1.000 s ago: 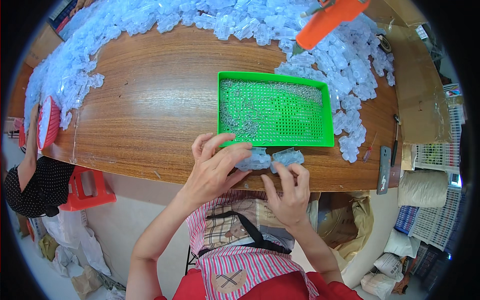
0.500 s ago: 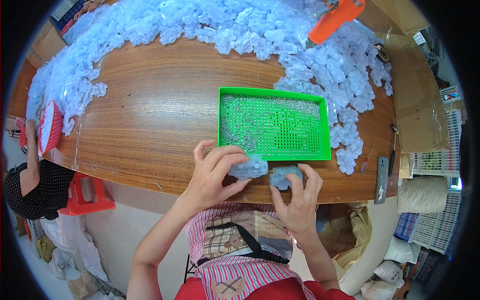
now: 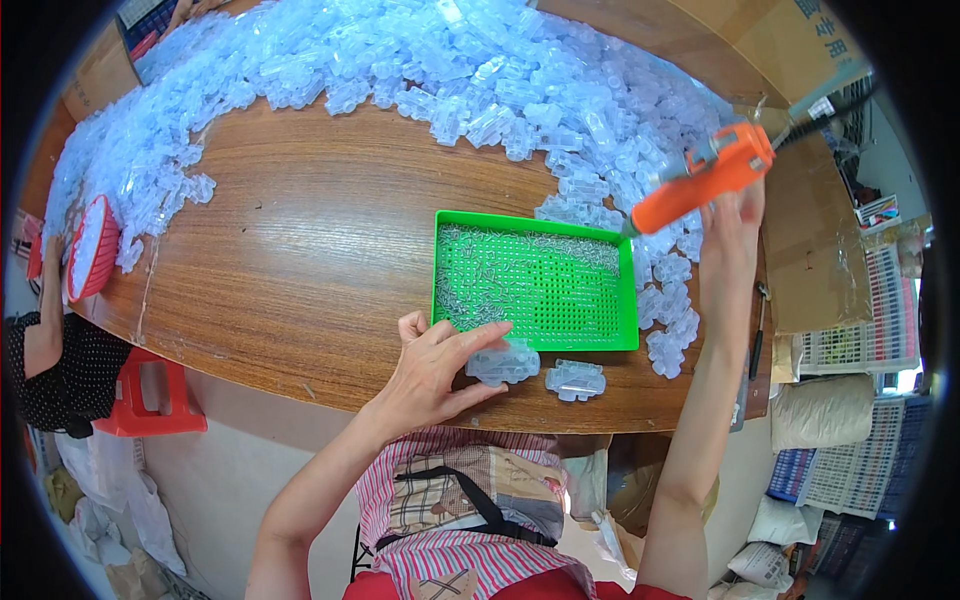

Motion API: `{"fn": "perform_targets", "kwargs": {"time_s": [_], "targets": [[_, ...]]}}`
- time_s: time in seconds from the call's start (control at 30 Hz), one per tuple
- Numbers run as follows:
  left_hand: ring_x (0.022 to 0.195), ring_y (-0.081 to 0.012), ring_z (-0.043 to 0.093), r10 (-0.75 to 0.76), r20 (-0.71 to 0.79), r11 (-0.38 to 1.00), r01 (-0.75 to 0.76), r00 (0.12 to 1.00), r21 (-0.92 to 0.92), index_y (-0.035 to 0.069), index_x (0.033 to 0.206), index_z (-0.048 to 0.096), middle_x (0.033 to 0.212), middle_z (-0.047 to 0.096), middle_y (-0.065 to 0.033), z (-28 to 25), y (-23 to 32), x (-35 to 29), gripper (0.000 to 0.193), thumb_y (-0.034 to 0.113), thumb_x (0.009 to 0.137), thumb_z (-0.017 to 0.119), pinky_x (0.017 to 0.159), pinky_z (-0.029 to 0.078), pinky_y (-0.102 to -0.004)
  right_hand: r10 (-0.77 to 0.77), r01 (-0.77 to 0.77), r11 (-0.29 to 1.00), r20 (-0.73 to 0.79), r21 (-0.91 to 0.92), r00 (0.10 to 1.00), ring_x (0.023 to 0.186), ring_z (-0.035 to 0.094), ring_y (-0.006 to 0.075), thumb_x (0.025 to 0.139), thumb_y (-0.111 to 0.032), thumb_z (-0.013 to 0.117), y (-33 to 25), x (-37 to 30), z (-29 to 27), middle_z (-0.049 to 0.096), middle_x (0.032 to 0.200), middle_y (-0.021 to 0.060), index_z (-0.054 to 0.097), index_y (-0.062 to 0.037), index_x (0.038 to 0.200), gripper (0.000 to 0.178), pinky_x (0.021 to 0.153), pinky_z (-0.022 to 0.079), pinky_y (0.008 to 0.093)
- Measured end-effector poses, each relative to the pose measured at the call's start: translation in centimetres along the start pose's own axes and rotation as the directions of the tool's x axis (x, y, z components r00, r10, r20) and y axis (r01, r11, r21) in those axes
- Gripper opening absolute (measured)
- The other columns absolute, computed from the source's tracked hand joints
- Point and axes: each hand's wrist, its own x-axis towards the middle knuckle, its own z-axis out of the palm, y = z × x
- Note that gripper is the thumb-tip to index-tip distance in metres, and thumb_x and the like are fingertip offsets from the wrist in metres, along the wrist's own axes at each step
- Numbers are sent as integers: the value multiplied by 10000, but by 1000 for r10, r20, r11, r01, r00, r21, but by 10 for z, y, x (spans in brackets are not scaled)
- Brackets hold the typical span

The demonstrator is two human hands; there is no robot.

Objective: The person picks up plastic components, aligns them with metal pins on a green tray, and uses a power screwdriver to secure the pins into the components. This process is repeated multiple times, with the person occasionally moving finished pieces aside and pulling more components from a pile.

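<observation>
My left hand (image 3: 425, 372) is at the table's front edge, index finger and thumb closed about a clear bluish plastic part (image 3: 505, 364). Its index fingertip lies by the near rim of a green perforated tray (image 3: 628, 300), which holds many small silver screws (image 3: 465, 300). A second clear plastic part (image 3: 576, 381) lies untouched to the right of the first. Raised on the right, my right hand (image 3: 735, 220) grips an orange power screwdriver (image 3: 705, 180). The tool slants down to the left, its tip near the tray's far right corner. The fingers are partly hidden behind the tool.
A big heap of clear plastic parts (image 3: 400, 60) curves round the table's far side and down the right. Left stands a red basket (image 3: 92, 250), near another person's arm (image 3: 45, 310). Cardboard (image 3: 810, 240) and a dark cable (image 3: 825, 118) are at right.
My right hand has let go of the second plastic part and moved up right onto the orange screwdriver. The screwdriver has come down and right. My left hand stays at the first part.
</observation>
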Motion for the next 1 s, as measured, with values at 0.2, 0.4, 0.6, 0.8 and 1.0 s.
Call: {"fn": "perform_targets", "kwargs": {"time_s": [0.2,0.4,0.6,0.8,1.0], "targets": [[889,-163,551,-55,2,997,55,998,-59,145,1373,451,1116,676,50,-1,-1,0,738,344,752,796,875,281,-400,170,-184,982,242,39,955,972,644,214,901,-382,668,1,3,5,575,1245,160,439,16,1365,653,847,551,374],[937,-174,586,-37,-56,996,33,998,-77,115,1269,489,1085,686,21,1,-3,-1,646,336,750,804,877,288,-399,188,-280,950,459,139,868,774,584,177,877,-545,602,29,-24,29,569,993,109,560,15,1136,619,829,524,402],[893,-175,582,-73,19,994,75,997,-81,120,1203,527,1033,682,21,-3,0,-1,571,319,747,807,867,290,-394,167,-199,885,112,420,980,506,476,152,881,-719,460,25,-71,71,486,583,40,523,-15,982,714,492,429,299],[881,-175,579,-87,-5,988,85,996,-129,137,1160,566,981,667,16,0,-1,1,513,315,744,807,854,292,-379,149,-206,861,157,465,976,517,481,153,871,-736,457,36,-87,79,488,582,55,517,-10,959,734,477,409,302],[880,-177,580,-81,-12,988,79,997,-136,136,1161,569,982,660,9,1,-2,1,513,320,745,805,842,294,-379,161,-208,843,137,496,977,520,489,157,864,-751,451,43,-88,76,493,585,50,519,-15,951,744,473,405,305]]}}
